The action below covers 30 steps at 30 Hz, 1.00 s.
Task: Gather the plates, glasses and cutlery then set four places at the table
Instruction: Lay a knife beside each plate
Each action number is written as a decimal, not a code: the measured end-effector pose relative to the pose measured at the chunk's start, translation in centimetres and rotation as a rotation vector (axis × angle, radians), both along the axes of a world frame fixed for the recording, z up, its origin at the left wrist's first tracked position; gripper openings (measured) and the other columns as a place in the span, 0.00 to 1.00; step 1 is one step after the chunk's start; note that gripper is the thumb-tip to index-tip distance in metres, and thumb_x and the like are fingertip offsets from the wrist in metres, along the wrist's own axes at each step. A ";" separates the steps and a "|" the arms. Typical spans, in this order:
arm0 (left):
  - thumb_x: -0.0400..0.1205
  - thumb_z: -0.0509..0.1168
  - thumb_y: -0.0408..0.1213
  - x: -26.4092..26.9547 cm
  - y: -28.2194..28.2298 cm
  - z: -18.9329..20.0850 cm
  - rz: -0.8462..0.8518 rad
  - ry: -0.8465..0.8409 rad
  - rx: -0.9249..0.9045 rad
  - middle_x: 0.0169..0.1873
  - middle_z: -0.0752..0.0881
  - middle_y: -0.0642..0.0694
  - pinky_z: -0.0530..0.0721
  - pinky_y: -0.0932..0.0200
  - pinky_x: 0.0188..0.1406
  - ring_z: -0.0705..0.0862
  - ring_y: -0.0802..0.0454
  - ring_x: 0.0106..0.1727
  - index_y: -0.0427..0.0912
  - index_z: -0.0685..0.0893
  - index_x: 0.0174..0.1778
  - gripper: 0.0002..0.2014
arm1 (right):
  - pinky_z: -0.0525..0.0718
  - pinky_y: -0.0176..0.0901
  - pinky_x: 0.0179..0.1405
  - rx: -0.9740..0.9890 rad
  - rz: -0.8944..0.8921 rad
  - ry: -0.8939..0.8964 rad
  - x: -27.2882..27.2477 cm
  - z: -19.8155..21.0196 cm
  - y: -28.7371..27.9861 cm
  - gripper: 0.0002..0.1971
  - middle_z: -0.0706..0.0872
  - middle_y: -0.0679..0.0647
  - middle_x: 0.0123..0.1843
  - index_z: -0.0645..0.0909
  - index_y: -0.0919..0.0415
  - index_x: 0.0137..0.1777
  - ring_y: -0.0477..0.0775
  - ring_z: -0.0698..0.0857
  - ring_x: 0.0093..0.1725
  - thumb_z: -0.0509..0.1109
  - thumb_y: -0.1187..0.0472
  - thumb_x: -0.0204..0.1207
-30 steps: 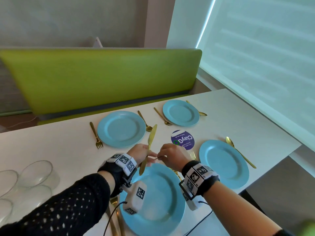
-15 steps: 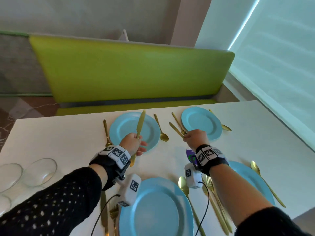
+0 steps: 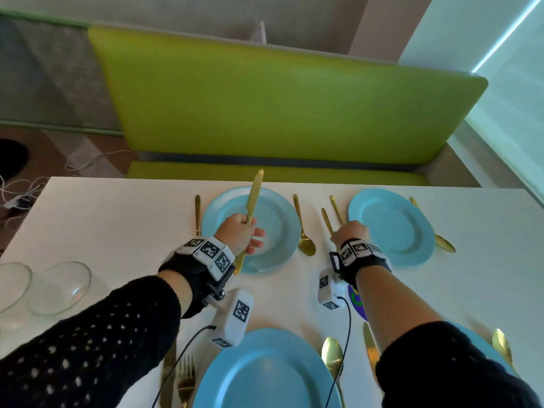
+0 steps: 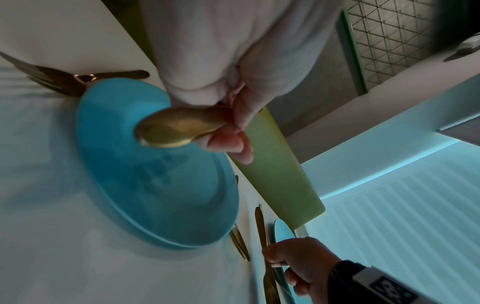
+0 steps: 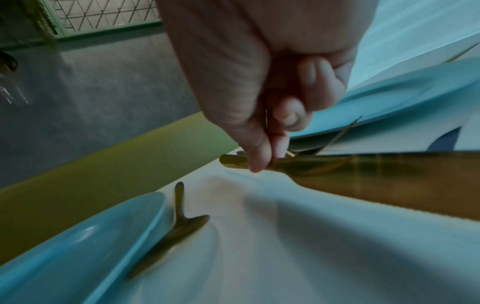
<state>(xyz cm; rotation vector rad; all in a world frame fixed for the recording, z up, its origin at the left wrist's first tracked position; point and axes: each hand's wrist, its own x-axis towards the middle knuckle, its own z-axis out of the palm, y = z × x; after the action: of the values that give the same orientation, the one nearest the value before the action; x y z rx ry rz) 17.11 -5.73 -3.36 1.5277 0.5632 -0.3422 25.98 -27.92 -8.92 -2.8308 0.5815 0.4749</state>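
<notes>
Above far-left plate (image 3: 259,228), gold knife (image 3: 253,198) gripped upright by left hand (image 3: 240,234); second knife (image 3: 327,221) pinched by right hand (image 3: 351,232) fingers on bench (image 3: 117,225) beside it. Risk: knife clipped against plate, nearby spoon (image 3: 304,240) knocked askew.

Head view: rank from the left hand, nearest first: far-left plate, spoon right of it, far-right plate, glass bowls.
From the left hand:
1. Far-left plate, directly under the hand.
2. Spoon, just right of that plate.
3. Far-right plate, beyond the right hand.
4. Glass bowls, at the table's left edge; hardly farther than the far-right plate, nearly too close to call.
</notes>
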 end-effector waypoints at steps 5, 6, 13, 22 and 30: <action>0.86 0.51 0.26 0.8 0.0 -0.3 0.021 -0.004 -0.025 0.36 0.82 0.44 0.76 0.61 0.26 0.81 0.50 0.30 0.37 0.72 0.56 0.07 | 0.83 0.43 0.44 0.036 -0.040 -0.011 1.3 -0.2 0.0 0.08 0.87 0.62 0.46 0.84 0.68 0.49 0.61 0.88 0.55 0.67 0.65 0.76; 0.86 0.51 0.26 1.0 0.0 -0.4 0.026 -0.005 -0.027 0.36 0.82 0.44 0.76 0.61 0.26 0.81 0.50 0.30 0.37 0.72 0.56 0.07 | 0.83 0.42 0.45 0.040 -0.046 -0.014 1.6 -0.1 0.0 0.08 0.86 0.61 0.43 0.84 0.69 0.50 0.61 0.88 0.54 0.67 0.65 0.77; 0.87 0.51 0.27 1.7 0.2 -0.9 0.050 0.007 -0.023 0.36 0.83 0.45 0.77 0.61 0.28 0.82 0.50 0.31 0.37 0.72 0.56 0.07 | 0.83 0.45 0.43 0.049 -0.078 -0.088 3.0 -0.3 0.7 0.09 0.88 0.62 0.48 0.83 0.69 0.50 0.63 0.88 0.54 0.64 0.66 0.78; 0.87 0.51 0.27 2.0 0.6 -1.3 0.075 0.028 -0.023 0.36 0.83 0.45 0.78 0.60 0.30 0.82 0.50 0.32 0.37 0.73 0.56 0.07 | 0.83 0.46 0.41 0.121 -0.142 -0.176 3.7 -0.7 0.7 0.15 0.89 0.65 0.50 0.84 0.70 0.48 0.65 0.89 0.50 0.66 0.56 0.79; 0.87 0.52 0.28 2.0 0.6 -1.6 0.080 0.040 -0.019 0.37 0.84 0.45 0.79 0.60 0.30 0.82 0.51 0.33 0.38 0.73 0.57 0.07 | 0.85 0.50 0.46 0.131 -0.151 -0.176 4.2 -0.7 0.7 0.13 0.88 0.66 0.51 0.83 0.72 0.49 0.67 0.88 0.50 0.63 0.60 0.80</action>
<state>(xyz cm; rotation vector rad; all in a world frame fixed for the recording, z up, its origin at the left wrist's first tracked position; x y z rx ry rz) 19.14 -5.17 -4.92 1.4787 0.6488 -0.3165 30.18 -27.18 -9.64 -2.6450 0.6953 0.2247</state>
